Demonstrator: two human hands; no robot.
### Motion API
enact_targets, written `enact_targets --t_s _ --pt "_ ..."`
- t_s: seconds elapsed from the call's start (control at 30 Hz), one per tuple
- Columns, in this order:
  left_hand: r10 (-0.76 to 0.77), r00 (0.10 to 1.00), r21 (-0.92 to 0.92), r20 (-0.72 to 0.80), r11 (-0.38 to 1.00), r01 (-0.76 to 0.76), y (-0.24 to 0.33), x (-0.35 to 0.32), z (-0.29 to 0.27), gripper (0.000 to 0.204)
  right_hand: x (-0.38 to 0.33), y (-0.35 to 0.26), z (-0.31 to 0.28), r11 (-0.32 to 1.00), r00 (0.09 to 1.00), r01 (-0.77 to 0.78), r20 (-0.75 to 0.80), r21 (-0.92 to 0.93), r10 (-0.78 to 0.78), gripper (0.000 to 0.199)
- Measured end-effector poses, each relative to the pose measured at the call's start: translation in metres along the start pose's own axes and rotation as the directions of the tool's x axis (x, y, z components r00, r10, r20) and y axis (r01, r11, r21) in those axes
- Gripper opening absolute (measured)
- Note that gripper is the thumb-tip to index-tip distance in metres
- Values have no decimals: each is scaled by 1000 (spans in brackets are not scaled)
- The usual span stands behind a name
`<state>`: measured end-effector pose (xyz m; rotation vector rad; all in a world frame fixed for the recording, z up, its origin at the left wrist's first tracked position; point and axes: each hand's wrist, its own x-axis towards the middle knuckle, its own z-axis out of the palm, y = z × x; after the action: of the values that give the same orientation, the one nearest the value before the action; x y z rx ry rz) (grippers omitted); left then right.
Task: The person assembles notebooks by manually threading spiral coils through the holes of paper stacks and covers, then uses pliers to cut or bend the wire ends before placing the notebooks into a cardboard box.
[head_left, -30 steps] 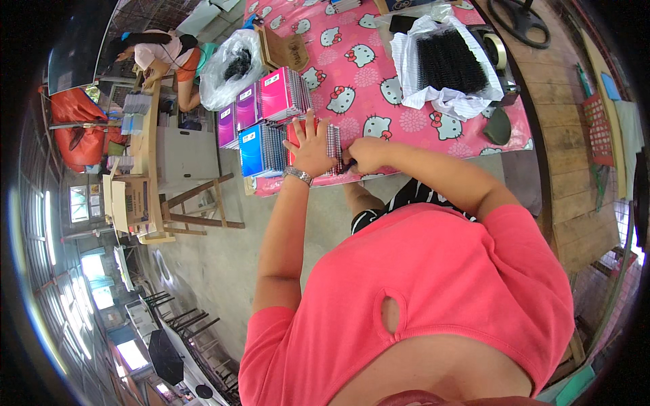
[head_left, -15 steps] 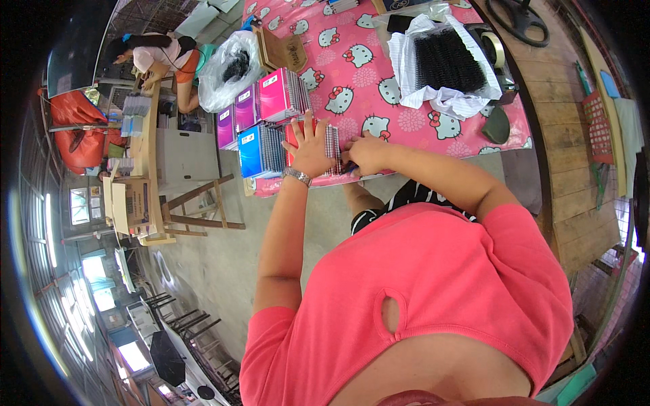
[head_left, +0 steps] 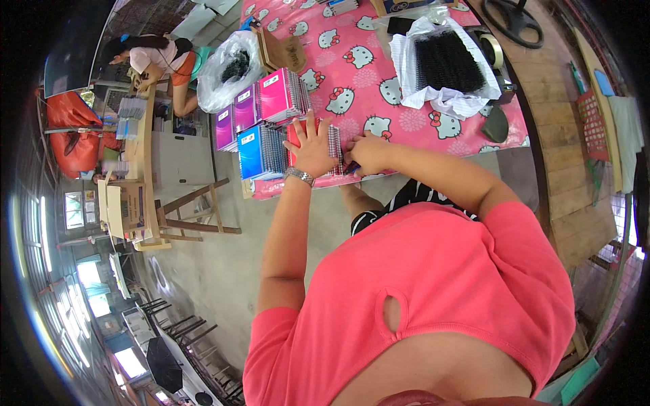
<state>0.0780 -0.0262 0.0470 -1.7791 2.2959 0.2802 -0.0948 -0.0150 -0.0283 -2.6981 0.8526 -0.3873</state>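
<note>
My left hand (head_left: 313, 150) lies flat with fingers spread on top of a stack of red spiral notebooks (head_left: 294, 135) at the table's near edge. Close by on the right, my right hand (head_left: 369, 153) is closed on a small dark tool (head_left: 352, 166), beside the notebooks' coiled edge. Mostly hidden by the fingers, the tool's kind does not show. Blue spiral notebooks (head_left: 252, 150) are stacked left of the red ones. Behind them stand stacks of pink notebooks (head_left: 276, 96) and purple notebooks (head_left: 245, 108).
A pink patterned cloth (head_left: 359, 74) covers the table. On it are a plastic bag (head_left: 227, 84) of black coils, a paper-lined pile of black coils (head_left: 447, 61), a tape roll (head_left: 493, 51) and a dark green object (head_left: 495, 125). Another person (head_left: 159, 61) bends over a bench at left.
My right hand and the dark tool have shifted slightly beside the coiled edge. My left hand stays flat on the red notebooks.
</note>
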Motion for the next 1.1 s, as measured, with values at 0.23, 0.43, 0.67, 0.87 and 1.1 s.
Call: enact_targets --t_s 0.23,0.43,0.67,0.87,1.1 --pt "-148 906 -793 -396 553 -256 -53 3 -2 75 29 5 -9 921 844 -324 506 216 179 37" --pt "-382 888 -939 255 -318 132 -90 -56 90 100 -17 9 -16 922 941 -327 -18 207 338 40" --pt "-233 931 -641 280 -767 1 4 -77 108 97 -91 32 -2 413 664 -401 -52 818 746 41" --pt "-128 984 -597 124 -802 -29 109 -44 101 79 -133 20 0 -397 493 42 327 917 806 23" --pt "24 1000 -777 19 -629 30 134 21 98 87 -121 9 -15 -510 471 167 386 844 793 21"
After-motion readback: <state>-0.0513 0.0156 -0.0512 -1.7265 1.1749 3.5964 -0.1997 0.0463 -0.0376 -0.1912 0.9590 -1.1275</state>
